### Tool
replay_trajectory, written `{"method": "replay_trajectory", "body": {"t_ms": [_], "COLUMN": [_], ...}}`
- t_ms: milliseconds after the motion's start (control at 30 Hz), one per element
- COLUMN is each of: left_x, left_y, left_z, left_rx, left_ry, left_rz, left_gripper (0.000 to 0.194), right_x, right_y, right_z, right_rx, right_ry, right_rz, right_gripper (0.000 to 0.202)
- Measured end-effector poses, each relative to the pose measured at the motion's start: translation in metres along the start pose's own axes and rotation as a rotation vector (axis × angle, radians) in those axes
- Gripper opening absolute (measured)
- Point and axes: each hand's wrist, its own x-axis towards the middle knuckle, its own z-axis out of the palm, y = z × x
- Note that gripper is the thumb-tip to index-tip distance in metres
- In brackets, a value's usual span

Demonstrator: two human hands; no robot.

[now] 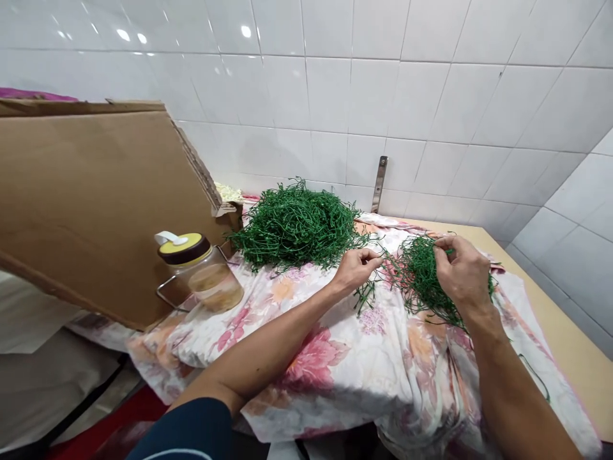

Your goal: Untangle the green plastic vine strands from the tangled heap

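- Near the table's [555, 326] back edge, a large heap of green wiry stems [299, 227], likely set back to free the front.
- Pinching stems in left hand [357, 269], presumably for fine control.
- Toward the right edge, right hand [462, 275] curled at smaller pile [419, 268]; cannot tell if gripping any.

We hold our left hand [357, 268], thumb and finger pinched, between a big green pile [299, 223] and a small pile [420, 268], which our right hand [462, 271] touches. Both lie on flowered cloth [364, 364]; a jar [215, 284] and cardboard [90, 204] stand left.
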Motion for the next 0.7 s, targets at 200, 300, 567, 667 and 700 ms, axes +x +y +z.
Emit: {"method": "replay_trajectory", "body": {"t_ms": [200,300,567,667,700], "left_x": [-0.004,-0.009,-0.015,-0.015,-0.014], "left_y": [0.003,0.007,0.01,0.009,0.009], "left_z": [0.003,0.005,0.011,0.012,0.012], "left_rx": [-0.048,-0.035,-0.08,-0.105,-0.106], "left_ry": [0.006,-0.001,0.04,0.043,0.046], "left_rz": [0.003,0.083,0.177,0.19,0.194], "left_gripper": [0.028,0.029,0.025,0.024,0.023], "right_x": [-0.007,-0.016,-0.023,-0.022,-0.022], "right_y": [-0.023,-0.037,-0.037,-0.035,-0.034], "right_z": [-0.004,0.006,0.032,0.033,0.034], "right_rx": [0.158,0.339,0.499,0.605,0.64], "right_ry": [-0.068,-0.352,-0.605,-0.666,-0.687], "right_rz": [0.006,0.094,0.249,0.347,0.389], "right_gripper": [0.026,0.032,0.031,0.036,0.038]}}
